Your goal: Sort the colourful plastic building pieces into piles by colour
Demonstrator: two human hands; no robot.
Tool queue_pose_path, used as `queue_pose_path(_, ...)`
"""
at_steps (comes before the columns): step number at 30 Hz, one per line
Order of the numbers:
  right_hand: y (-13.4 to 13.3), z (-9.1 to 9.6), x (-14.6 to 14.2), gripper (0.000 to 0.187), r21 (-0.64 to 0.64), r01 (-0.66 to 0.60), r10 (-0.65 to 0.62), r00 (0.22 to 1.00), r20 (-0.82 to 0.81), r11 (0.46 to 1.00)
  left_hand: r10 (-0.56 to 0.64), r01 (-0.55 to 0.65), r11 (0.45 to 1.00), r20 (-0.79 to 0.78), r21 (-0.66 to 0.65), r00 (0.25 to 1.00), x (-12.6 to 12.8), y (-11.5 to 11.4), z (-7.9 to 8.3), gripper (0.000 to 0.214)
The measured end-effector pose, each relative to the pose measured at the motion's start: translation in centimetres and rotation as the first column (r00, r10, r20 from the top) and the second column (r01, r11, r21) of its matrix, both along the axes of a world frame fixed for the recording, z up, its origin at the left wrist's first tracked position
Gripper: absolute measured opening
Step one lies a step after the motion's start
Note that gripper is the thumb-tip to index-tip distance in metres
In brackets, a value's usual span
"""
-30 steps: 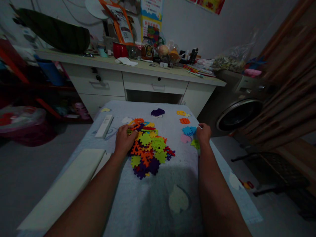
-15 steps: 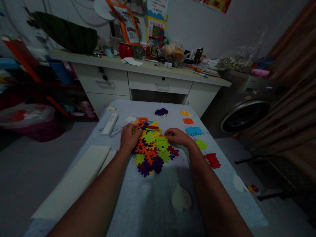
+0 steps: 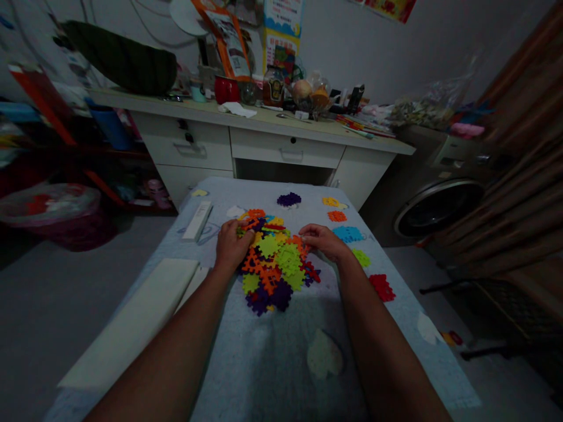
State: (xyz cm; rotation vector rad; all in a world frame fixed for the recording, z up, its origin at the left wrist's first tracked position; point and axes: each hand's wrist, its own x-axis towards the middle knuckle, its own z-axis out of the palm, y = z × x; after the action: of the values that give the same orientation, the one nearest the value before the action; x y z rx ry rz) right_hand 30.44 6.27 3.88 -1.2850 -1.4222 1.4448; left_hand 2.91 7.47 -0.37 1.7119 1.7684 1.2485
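Note:
A heap of plastic interlocking pieces (image 3: 268, 272) in orange, lime green, purple, yellow and red lies mid-table. My left hand (image 3: 232, 246) curls round the heap's left edge, thumb and forefinger bent over pieces there; what exactly they grip is hidden. At the heap's right side, my right hand (image 3: 324, 241) pinches an orange interlocking piece (image 3: 299, 246) with its fingertips. Single-colour groups lie beyond and to the right: purple pieces (image 3: 289, 200), yellow pieces (image 3: 331, 201), orange pieces (image 3: 337, 216), blue pieces (image 3: 348, 234), lime pieces (image 3: 361, 258) and red pieces (image 3: 382, 287).
A pale cloth (image 3: 281, 351) with heart shapes covers the table. On its left are a white narrow box (image 3: 197, 221) and a long white panel (image 3: 132, 322). A cluttered white desk (image 3: 259, 143) stands behind, a washing machine (image 3: 444, 199) at right.
My right hand has drawn slightly to the right, and an orange piece now shows at its fingertips. My left hand stays at the heap's left edge. The view has shifted a little.

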Motion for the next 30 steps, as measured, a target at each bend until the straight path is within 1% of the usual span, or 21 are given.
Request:
queue_pose_path(4,0.3,-0.4,0.5,0.033,0.01,0.123,-0.122,0.99,-0.066,0.992,0.002,-0.002,1.0,-0.003,0.002,1.0,0.0,0.0,0.0,0.032)
queue_pose_path(8,0.7,-0.8,0.8,0.031,0.08,0.205,-0.199,0.977,-0.083,0.975,0.002,-0.002,1.0,-0.005,-0.005,1.0,0.1,0.0,0.0,0.032)
queue_pose_path(11,1.1,-1.2,1.0,0.029,0.176,0.289,-0.292,0.957,-0.011,0.941,0.011,-0.011,1.0,0.004,-0.002,1.0,0.0,0.1,-0.2,0.031)
queue_pose_path(14,1.4,-1.6,1.1,0.025,0.298,0.317,-0.373,0.915,0.154,0.9,0.011,-0.011,1.0,0.002,0.002,1.0,0.0,0.2,-0.4,0.032)
queue_pose_path(16,1.6,-2.0,1.1,0.022,0.374,0.306,-0.421,0.864,0.278,0.875,0.009,-0.009,1.0,0.0,0.01,1.0,0.0,0.3,-0.5,0.032)
queue_pose_path(18,1.6,-2.3,0.9,0.022,0.426,0.28,-0.442,0.827,0.348,0.86,0.007,-0.007,1.0,0.003,0.011,1.0,0.0,0.3,-0.5,0.032)
queue_pose_path(20,1.5,-2.6,0.5,0.028,0.441,0.24,-0.412,0.841,0.351,0.865,0.008,-0.008,1.0,0.008,0.005,1.0,0.0,0.2,-0.3,0.031)
queue_pose_path(23,1.1,-2.8,0.1,0.04,0.415,0.167,-0.309,0.901,0.304,0.894,0.011,-0.011,1.0,0.006,0.003,1.0,0.1,0.1,-0.1,0.03)
queue_pose_path(25,0.9,-2.8,0.0,0.043,0.409,0.138,-0.288,0.898,0.332,0.902,0.01,-0.01,1.0,0.001,0.007,1.0,0.1,0.1,0.0,0.029)
queue_pose_path(27,0.7,-2.7,0.1,0.036,0.423,0.1,-0.298,0.851,0.433,0.901,0.01,-0.01,1.0,-0.001,0.007,1.0,0.1,0.1,0.0,0.029)
queue_pose_path(30,0.6,-2.6,0.2,0.017,0.422,-0.007,-0.274,0.75,0.602,0.906,0.016,-0.016,1.0,0.002,0.005,1.0,0.1,0.1,-0.1,0.03)
